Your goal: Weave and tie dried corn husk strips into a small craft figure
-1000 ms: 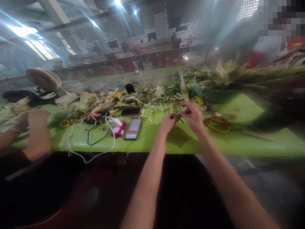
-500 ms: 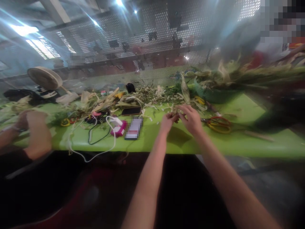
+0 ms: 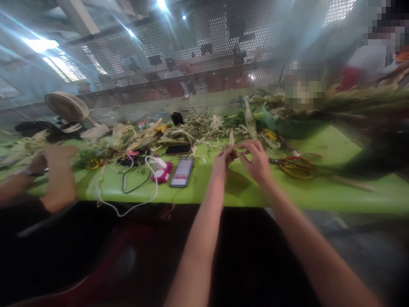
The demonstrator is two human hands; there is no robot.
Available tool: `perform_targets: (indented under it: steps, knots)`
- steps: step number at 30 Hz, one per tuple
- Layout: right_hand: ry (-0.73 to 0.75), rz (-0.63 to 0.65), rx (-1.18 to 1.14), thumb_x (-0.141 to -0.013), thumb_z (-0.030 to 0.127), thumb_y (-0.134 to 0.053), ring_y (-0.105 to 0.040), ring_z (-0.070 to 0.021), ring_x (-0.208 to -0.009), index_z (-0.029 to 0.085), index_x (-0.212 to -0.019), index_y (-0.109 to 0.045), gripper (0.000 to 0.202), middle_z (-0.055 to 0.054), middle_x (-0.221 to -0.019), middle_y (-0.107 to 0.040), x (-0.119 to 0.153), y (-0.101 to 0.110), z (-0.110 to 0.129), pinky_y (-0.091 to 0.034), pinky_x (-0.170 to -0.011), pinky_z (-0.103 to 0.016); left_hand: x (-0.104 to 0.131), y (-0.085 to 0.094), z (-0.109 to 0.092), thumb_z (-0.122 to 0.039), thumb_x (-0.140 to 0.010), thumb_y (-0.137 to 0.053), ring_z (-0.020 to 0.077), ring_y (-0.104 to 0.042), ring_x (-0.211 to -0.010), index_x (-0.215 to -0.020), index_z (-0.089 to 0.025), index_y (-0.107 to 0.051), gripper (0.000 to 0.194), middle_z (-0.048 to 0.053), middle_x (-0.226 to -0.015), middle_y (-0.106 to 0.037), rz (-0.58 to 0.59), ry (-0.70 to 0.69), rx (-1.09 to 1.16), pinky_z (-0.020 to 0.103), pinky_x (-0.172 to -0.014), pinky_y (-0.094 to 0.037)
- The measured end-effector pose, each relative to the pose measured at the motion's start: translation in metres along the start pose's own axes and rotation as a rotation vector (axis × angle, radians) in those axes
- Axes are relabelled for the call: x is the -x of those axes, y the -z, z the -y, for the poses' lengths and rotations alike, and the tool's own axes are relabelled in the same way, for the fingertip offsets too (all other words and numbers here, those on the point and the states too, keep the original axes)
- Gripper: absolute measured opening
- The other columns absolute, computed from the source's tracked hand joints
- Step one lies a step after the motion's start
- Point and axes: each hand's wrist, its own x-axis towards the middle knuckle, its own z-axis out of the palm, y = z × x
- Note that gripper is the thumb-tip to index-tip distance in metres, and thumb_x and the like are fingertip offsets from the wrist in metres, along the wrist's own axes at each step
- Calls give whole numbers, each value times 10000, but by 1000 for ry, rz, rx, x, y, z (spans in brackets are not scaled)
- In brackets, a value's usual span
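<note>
My left hand (image 3: 223, 161) is closed around a strip of dry corn husk (image 3: 231, 137), whose pale end sticks up above the fingers. Close on its right, my right hand (image 3: 258, 161) has thumb and forefinger pinched at the side of the same husk; the exact contact is small and blurred. Both hands are just above the green table (image 3: 198, 194). Scissors with orange-yellow handles (image 3: 296, 167) lie right of my right hand. Behind the hands, a husk bundle (image 3: 249, 117) stands among dried husk scraps (image 3: 204, 124).
Left of my hands lie a phone with a lit screen (image 3: 181, 172), a dark phone (image 3: 178, 149) and a pink power strip (image 3: 163, 172) with a white cable (image 3: 128, 212). A green basin (image 3: 290, 127) stands back right. Another person's arms (image 3: 59, 179) are at the far left.
The husk strip now stands up out of my left hand, where it was mostly hidden between the fingers. My right hand has drawn slightly apart from the left. The view has shifted a little.
</note>
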Motion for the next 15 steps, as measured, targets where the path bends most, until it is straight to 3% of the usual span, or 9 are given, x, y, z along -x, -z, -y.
perform_targets:
  steps: [2, 5, 10, 15]
  knots:
    - [-84, -29, -5, -849, 245, -610, -597, -204, -844, 222, -962, -678, 134, -79, -1012, -634, 1, -3, -1, -506, -723, -324, -2, 2, -1, -302, -690, -777, 80, -589, -632, -863, -127, -716, 253, 7, -678, -640, -28, 30, 84, 227, -664, -430]
    - [-212, 46, -22, -832, 318, -638, -536, -168, -681, 197, -864, -694, 137, -62, -895, -630, 3, -11, -7, -454, -650, -311, -6, 5, 1, -306, -701, -778, 79, -603, -659, -909, -150, -726, 265, 9, -714, -663, -41, 38, 159, 210, -645, -418]
    - [-449, 198, -263, -776, 419, -661, -532, -164, -660, 169, -898, -716, 283, -55, -856, -684, 5, -27, -18, -410, -649, -311, -4, 2, 6, -350, -662, -814, 126, -654, -747, -934, -162, -738, 339, 25, -762, -702, -11, 44, 163, 244, -714, -469]
    - [-609, 145, -454, -706, 459, -681, -502, -155, -619, 157, -788, -673, 313, -23, -703, -639, 4, -31, -19, -378, -602, -295, -1, -5, 13, -396, -641, -824, 174, -682, -863, -948, -157, -746, 398, 52, -793, -724, 30, 1, 71, 298, -835, -491]
